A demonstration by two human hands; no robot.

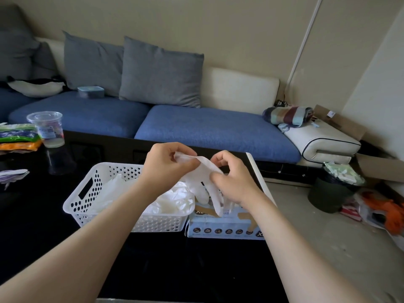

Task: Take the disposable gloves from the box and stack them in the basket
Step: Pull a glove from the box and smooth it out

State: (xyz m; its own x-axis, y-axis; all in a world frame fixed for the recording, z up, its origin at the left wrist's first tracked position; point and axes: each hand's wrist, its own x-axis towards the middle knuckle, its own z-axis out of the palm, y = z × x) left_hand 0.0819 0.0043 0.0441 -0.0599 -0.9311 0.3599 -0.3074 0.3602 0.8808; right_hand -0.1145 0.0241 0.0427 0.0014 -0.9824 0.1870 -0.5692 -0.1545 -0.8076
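A white translucent disposable glove (pixel 202 171) hangs between both hands, its fingers dangling down over the glove box (pixel 225 226). My left hand (pixel 166 165) pinches the glove's cuff end. My right hand (pixel 231 178) pinches the glove a little lower, at its middle. The light-blue glove box lies on the black table, just right of the white perforated basket (pixel 87 193). Several gloves (pixel 172 200) lie heaped inside the basket. My forearms hide part of the basket and of the box top.
A clear plastic cup (pixel 49 129) and colourful packets (pixel 17 136) stand at the table's far left. A blue sofa (pixel 207 125) with grey cushions runs behind. A dark bin (pixel 332 191) and floor clutter sit to the right of the table.
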